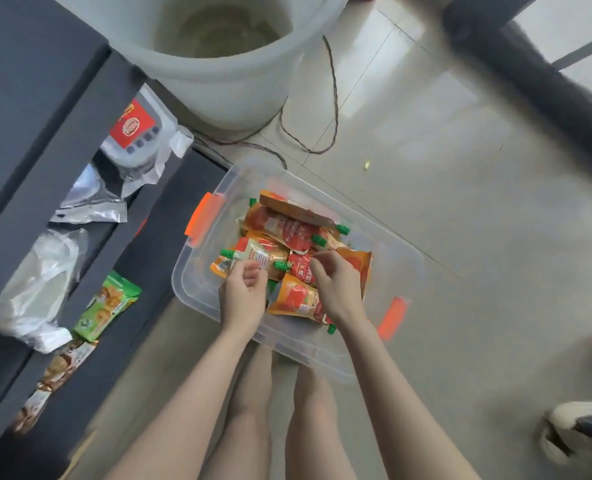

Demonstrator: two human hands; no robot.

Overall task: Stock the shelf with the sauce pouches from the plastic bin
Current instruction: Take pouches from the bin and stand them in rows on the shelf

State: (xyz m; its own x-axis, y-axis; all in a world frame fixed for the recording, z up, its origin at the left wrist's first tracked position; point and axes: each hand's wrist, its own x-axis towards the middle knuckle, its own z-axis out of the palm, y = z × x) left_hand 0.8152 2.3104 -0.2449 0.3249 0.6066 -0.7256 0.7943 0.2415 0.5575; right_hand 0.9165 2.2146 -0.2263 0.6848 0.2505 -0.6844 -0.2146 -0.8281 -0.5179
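Observation:
A clear plastic bin (401, 258) with orange latches sits on the floor and holds several orange and red sauce pouches (287, 226) with green caps. My left hand (244, 299) is over the bin's near left part, its curled fingers pinching the edge of a pale pouch (256, 252). My right hand (337, 292) reaches in beside it, fingers curled down onto a red pouch (299, 266); the fingertips are hidden. The dark grey shelf (80, 133) stands at the left.
The shelf holds a red-labelled packet (133, 128), clear plastic bags (41, 271) and green snack packs (109, 306). A big white bucket (225, 81) stands behind the bin, with a thin cable (334, 98) lying on the tiled floor. My legs are below the bin.

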